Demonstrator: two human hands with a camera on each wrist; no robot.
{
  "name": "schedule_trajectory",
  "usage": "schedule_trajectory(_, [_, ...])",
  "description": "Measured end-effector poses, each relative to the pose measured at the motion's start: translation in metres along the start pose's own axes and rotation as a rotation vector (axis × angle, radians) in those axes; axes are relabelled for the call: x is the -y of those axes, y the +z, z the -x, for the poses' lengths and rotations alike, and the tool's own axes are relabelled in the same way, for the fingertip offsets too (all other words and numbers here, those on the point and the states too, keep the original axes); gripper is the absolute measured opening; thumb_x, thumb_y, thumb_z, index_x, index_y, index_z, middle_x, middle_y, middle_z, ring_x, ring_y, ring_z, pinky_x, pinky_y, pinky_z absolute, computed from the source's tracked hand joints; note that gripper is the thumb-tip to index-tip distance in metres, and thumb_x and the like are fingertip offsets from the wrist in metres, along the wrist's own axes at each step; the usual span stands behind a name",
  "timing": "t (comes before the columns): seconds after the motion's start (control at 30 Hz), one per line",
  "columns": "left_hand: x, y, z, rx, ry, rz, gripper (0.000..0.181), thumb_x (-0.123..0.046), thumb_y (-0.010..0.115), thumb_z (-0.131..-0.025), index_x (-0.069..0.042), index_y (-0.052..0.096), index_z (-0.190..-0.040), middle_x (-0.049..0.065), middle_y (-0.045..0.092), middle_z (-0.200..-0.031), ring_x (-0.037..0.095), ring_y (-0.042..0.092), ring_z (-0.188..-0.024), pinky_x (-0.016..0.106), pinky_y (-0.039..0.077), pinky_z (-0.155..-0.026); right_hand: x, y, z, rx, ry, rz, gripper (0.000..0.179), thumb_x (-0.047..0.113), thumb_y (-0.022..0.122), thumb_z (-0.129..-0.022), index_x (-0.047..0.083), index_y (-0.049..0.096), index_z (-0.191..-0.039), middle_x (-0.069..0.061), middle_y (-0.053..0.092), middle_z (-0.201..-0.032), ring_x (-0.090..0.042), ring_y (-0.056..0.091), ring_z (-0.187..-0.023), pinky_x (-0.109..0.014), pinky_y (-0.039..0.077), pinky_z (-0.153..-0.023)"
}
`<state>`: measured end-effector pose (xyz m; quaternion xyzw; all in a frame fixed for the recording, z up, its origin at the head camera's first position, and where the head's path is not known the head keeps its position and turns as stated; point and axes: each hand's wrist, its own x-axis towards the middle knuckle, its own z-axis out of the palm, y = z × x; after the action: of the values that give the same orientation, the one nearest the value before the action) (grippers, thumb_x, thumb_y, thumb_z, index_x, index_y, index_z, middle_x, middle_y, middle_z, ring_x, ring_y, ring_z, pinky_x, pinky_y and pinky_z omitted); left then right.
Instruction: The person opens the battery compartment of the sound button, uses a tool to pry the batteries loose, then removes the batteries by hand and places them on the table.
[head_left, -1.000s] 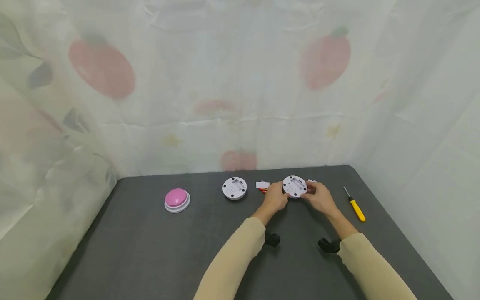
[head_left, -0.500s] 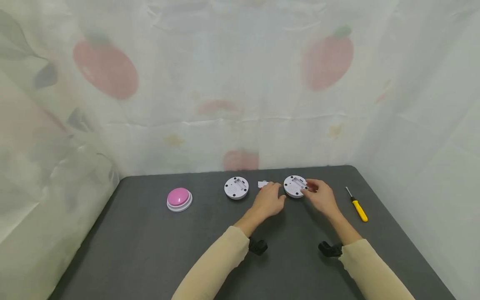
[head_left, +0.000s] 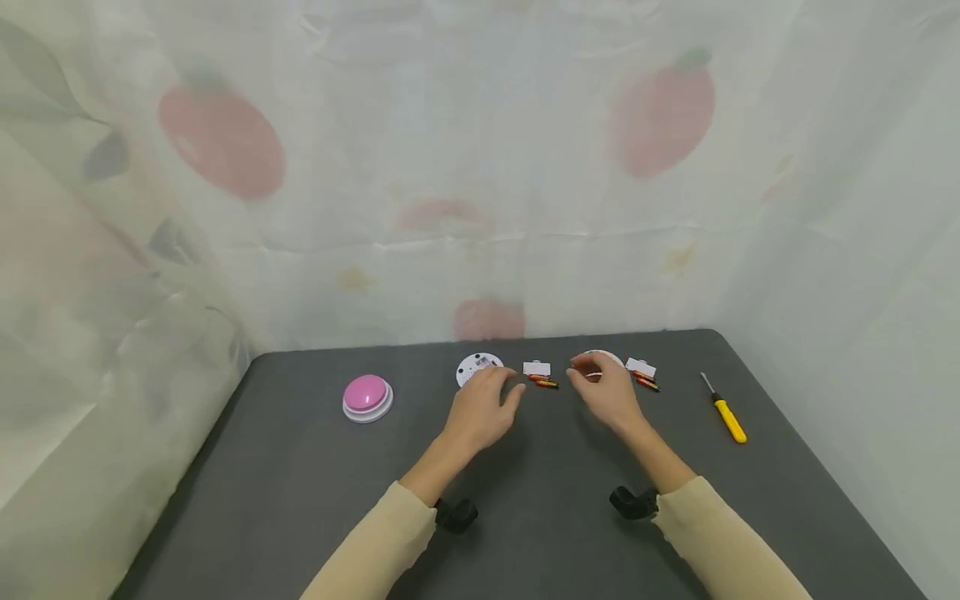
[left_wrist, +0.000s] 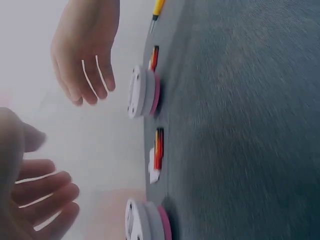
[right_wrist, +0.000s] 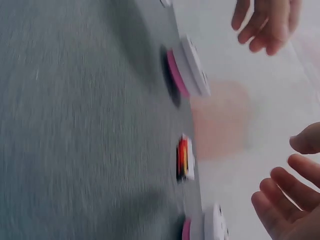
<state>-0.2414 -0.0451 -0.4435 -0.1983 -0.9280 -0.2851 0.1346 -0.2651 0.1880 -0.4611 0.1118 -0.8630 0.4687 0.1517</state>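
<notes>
Both hands hover above the table, fingers loosely bent, holding nothing. My left hand (head_left: 477, 410) overlaps the near side of the left round push-button unit (head_left: 470, 366), which lies upside down with its white base and battery compartment facing up. In front of the right push-button unit (left_wrist: 143, 92) is my right hand (head_left: 609, 398), covering much of it in the head view. The wrist views show a pink underside on both units and air between them and the fingers. Red-and-black batteries (head_left: 543, 382) and a white battery cover (head_left: 536, 367) lie between the units.
A third unit with its pink button (head_left: 365, 392) facing up sits at the left. Right of the right unit are another white cover (head_left: 641, 367) and more batteries (head_left: 647, 382). A yellow-handled screwdriver (head_left: 729, 419) lies farther right. A printed curtain (head_left: 480, 167) hangs behind the table.
My left hand has left the right unit and moved left to the other one. My right hand has let go of the right unit and drawn slightly left, uncovering the batteries beside it.
</notes>
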Motion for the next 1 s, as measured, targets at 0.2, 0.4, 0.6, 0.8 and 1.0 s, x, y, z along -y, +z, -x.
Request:
schedule_trajectory(0.2, [0.02, -0.019, 0.018, -0.174, 0.016, 0.052, 0.029, -0.028, 0.058, -0.102, -0.007, 0.071, -0.118, 0.006, 0.069, -0.108, 0.022, 0.065, -0.102, 0.046, 0.052, -0.087, 0.026, 0.025, -0.002, 0.031, -0.031, -0.063, 0.022, 0.011, 0.071, -0.094, 0.0, 0.069, -0.113, -0.011, 0.07, -0.105, -0.027, 0.065, -0.098, -0.046, 0.053, -0.088])
schedule_trajectory(0.4, [0.047, -0.039, 0.03, -0.28, 0.026, 0.077, 0.031, -0.029, 0.052, -0.105, -0.006, 0.071, -0.114, 0.006, 0.069, -0.105, 0.025, 0.064, -0.1, 0.047, 0.051, -0.087, 0.048, 0.051, -0.007, 0.067, -0.069, -0.114, 0.021, 0.011, 0.069, -0.095, 0.002, 0.07, -0.114, -0.009, 0.07, -0.107, -0.025, 0.066, -0.099, -0.042, 0.053, -0.088])
schedule_trajectory(0.6, [0.075, -0.059, 0.045, -0.341, -0.023, 0.085, 0.031, -0.027, 0.053, -0.105, -0.003, 0.07, -0.114, 0.009, 0.068, -0.107, 0.028, 0.063, -0.102, 0.048, 0.049, -0.089, 0.066, 0.076, -0.01, 0.12, -0.104, -0.139, 0.02, 0.013, 0.068, -0.097, 0.004, 0.069, -0.115, -0.01, 0.069, -0.109, -0.024, 0.065, -0.101, -0.04, 0.052, -0.089])
schedule_trajectory(0.8, [0.109, -0.08, 0.06, -0.414, -0.063, 0.058, 0.03, -0.024, 0.055, -0.103, 0.0, 0.067, -0.117, 0.016, 0.065, -0.113, 0.035, 0.06, -0.105, 0.057, 0.047, -0.087, 0.082, 0.105, -0.015, 0.148, -0.154, -0.198, 0.022, 0.012, 0.067, -0.096, 0.001, 0.068, -0.115, -0.013, 0.069, -0.109, -0.025, 0.066, -0.098, -0.042, 0.053, -0.088])
schedule_trajectory(1.0, [0.141, -0.094, 0.074, -0.366, -0.199, 0.055, 0.039, -0.029, 0.057, -0.102, -0.003, 0.061, -0.13, 0.019, 0.058, -0.126, 0.038, 0.052, -0.118, 0.062, 0.043, -0.09, 0.093, 0.126, -0.019, 0.182, -0.177, -0.246, 0.024, 0.011, 0.066, -0.095, 0.001, 0.068, -0.117, -0.015, 0.069, -0.11, -0.027, 0.066, -0.1, -0.043, 0.054, -0.09])
